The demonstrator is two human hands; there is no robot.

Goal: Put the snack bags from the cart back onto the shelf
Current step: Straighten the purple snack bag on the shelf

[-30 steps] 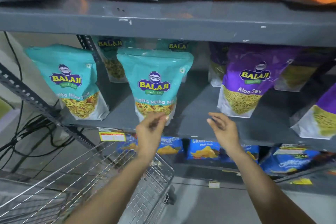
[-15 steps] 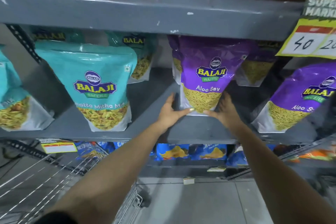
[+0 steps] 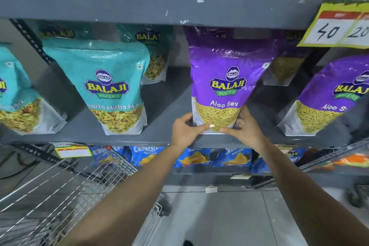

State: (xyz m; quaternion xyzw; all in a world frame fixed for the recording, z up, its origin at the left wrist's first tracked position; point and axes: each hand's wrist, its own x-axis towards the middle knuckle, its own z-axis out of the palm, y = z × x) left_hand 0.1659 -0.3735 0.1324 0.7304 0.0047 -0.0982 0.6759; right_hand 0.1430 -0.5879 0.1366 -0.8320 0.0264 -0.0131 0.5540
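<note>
A purple Aloo Sev snack bag [image 3: 225, 78] stands upright on the grey shelf [image 3: 159, 118], a little right of centre. My left hand [image 3: 187, 128] grips its lower left corner, thumb laid across the bag's front. My right hand [image 3: 247, 128] clasps the lower right corner. A teal Khatta Mitha Mix bag [image 3: 107, 86] stands to the left on the same shelf. The wire cart [image 3: 65, 191] sits at the lower left; I cannot see any bags in its visible part.
Another purple bag [image 3: 327, 96] stands at the right, another teal bag [image 3: 16, 96] at the far left, more bags behind. Blue chip packets [image 3: 195, 158] fill the shelf below. A yellow price sign [image 3: 339, 26] hangs at the upper right. Grey floor [image 3: 229, 215] lies below.
My hands left the teal bag, moved right and closed on the base of the purple Aloo Sev bag. The view shifted right and came closer to the shelf.
</note>
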